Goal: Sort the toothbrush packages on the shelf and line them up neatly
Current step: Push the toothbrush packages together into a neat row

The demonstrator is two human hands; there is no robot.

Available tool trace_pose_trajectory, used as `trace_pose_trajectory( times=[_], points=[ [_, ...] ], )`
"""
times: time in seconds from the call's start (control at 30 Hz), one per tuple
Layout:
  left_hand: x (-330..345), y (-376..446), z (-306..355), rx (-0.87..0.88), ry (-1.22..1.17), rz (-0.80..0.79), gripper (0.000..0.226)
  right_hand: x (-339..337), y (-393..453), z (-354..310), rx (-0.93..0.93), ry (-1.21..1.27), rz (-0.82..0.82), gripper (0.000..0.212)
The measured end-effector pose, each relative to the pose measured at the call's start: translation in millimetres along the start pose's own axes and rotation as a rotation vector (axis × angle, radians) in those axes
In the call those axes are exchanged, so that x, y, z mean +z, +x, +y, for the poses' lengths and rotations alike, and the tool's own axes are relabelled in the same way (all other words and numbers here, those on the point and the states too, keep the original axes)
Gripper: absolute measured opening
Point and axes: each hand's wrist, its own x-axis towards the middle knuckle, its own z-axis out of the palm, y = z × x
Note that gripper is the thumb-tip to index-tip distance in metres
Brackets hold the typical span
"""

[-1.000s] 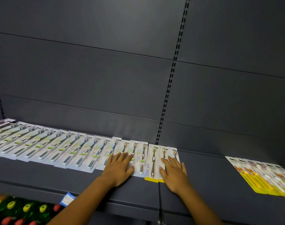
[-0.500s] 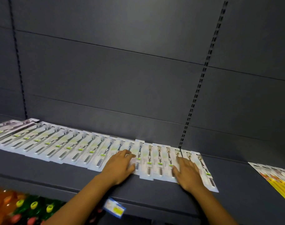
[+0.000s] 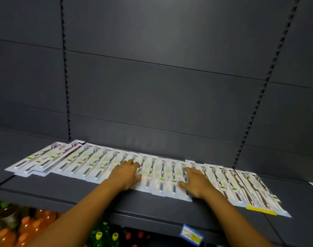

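Head view, looking down at a dark grey shelf (image 3: pixel 66 188) with a long overlapping row of toothbrush packages (image 3: pixel 91 162) lying flat, running from the far left across to the right. Left hand (image 3: pixel 125 175) is palm-down on the row near its middle, fingers (image 3: pixel 132 164) spread flat on the packages, gripping nothing. Right hand (image 3: pixel 196 181) sits just beside it to the right, also palm-down and splayed, thumb out toward the left hand, pressing on the packs rather than holding any. Between the two hands a few packages with dark-handled brushes show. At the left end the packs are stacked unevenly, edges stepping out. At the right end one yellow-edged package (image 3: pixel 261 210) pokes out nearer the shelf front than its neighbours. Below the shelf lip hangs a blue price tag (image 3: pixel 192 235), and coloured bottles (image 3: pixel 27 227) fill the level underneath.
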Motion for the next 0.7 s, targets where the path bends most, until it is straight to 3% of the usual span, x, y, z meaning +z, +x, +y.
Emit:
trace_pose_trajectory(
  times=[0.4, 0.7],
  points=[
    [-17.3, -21.1, -103.4, -0.087, 0.06, 0.007, 0.056, 25.0, 25.2, -106.8, -0.098, 0.014, -0.018, 0.069],
    [-29.3, -16.2, -228.2, -0.009, 0.096, 0.092, 0.055, 43.8, 61.2, -223.5, -0.071, 0.025, 0.03, 0.069]
  ],
)
